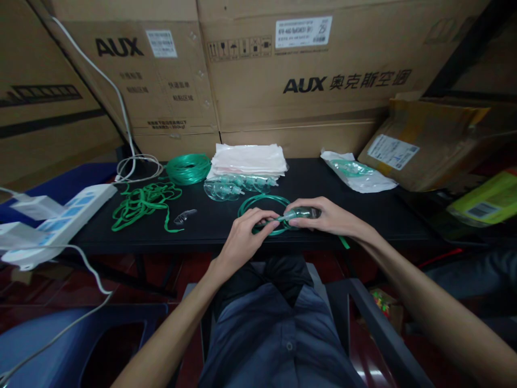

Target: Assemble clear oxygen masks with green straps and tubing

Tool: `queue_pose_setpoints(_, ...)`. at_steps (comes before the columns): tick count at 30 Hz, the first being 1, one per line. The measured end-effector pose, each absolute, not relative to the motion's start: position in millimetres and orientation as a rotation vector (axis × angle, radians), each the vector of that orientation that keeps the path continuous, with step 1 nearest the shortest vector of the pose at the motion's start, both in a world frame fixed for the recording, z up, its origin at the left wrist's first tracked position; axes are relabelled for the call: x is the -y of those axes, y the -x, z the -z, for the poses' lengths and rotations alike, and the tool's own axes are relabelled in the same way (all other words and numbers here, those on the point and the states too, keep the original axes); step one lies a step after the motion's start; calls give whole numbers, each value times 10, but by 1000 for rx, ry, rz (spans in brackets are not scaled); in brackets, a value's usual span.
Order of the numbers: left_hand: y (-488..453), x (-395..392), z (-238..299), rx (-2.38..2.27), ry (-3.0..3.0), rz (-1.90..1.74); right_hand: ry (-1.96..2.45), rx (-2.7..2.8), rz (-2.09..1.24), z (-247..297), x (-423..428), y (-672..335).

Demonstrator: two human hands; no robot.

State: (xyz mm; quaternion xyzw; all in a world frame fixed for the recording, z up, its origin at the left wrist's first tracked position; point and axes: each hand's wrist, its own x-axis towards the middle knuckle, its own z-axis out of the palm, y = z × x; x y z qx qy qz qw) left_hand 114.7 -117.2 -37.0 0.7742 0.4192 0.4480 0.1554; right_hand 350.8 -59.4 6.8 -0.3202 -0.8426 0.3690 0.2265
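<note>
My left hand (247, 233) pinches the end of a coiled green tube (262, 203) at the front edge of the black table (363, 210). My right hand (323, 215) is closed round a clear plastic mask piece (304, 213), held against the tube end. Both hands meet just above the table edge, over my lap. A thin green strap (344, 242) hangs below my right wrist.
Clear masks (226, 188) lie below a stack of plastic bags (248, 159). A green tube coil (188, 168), loose green straps (143, 203) and a small clear part (184, 216) lie left. A white power strip (60, 223) sits far left, a bagged mask (357, 172) right, cardboard boxes behind.
</note>
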Motion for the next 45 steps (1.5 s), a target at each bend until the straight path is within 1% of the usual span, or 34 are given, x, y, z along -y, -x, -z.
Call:
queue_pose_setpoints(7,-1142,1164,451,-1188,-2350,-1323,889,2428,-843,-67,659,-3490)
queue_pose_setpoints(16,-1126,1172,453,-1141,-2362,-1433,915,2274,-943,-16,759,-3405)
queue_pose_setpoints(25,-1129,1150,447,-1109,-2378,-1389,867,2280,-858,-6,768,-3402)
queue_pose_setpoints(28,-1136,1156,436,-1127,-2351,-1408,886,2242,-926,-18,776,-3387)
queue_pose_setpoints(32,-1140,1158,446,-1107,-2333,-1433,956,2158,-1150,-6,785,-3374)
queue_pose_setpoints(34,-1139,1156,457,-1124,-2338,-1429,963,2133,-1182,7,787,-3370)
queue_pose_setpoints(41,-1128,1137,494,-1223,-2500,-1273,873,2233,-920,34,775,-3365)
queue_pose_setpoints(45,-1117,1122,495,-1209,-2552,-1216,856,2290,-839,35,774,-3366)
